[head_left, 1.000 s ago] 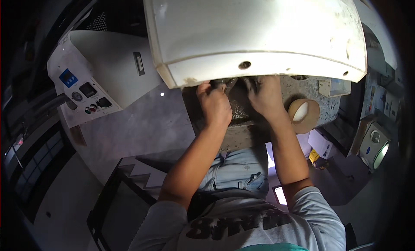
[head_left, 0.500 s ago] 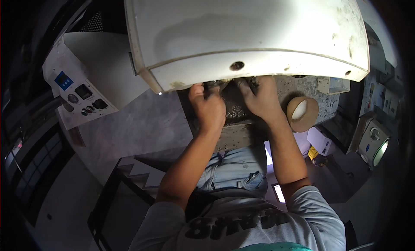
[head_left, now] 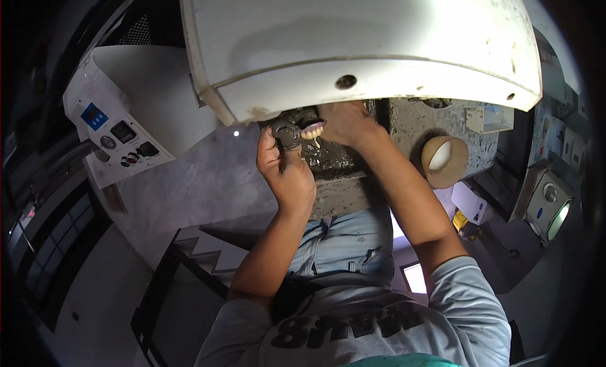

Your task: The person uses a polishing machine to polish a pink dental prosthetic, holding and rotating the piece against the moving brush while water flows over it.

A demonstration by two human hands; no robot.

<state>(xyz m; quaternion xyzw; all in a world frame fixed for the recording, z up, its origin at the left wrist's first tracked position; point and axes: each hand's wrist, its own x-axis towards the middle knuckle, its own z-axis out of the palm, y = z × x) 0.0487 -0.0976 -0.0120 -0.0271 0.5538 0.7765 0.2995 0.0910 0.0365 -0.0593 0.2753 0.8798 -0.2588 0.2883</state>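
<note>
My left hand (head_left: 289, 174) is closed on a denture (head_left: 312, 132) with pink gum and ivory teeth, smeared with dark grey slurry on its left part, just below the front edge of a white machine housing (head_left: 379, 32). My right hand (head_left: 341, 120) reaches under that housing, right of the denture; its fingers are hidden. Beneath both hands lies a trough of wet grey slurry (head_left: 334, 162) with a muddy rim.
A tan bowl (head_left: 445, 162) with white contents and a pale open box (head_left: 489, 118) sit on the right of the muddy worktop. Left stands a white machine with a control panel (head_left: 123, 139). Far right is a lit white device (head_left: 546, 203).
My left hand has moved left, bringing the denture out from under the housing into view. My right hand has moved left and farther under the housing, so its fingers disappeared.
</note>
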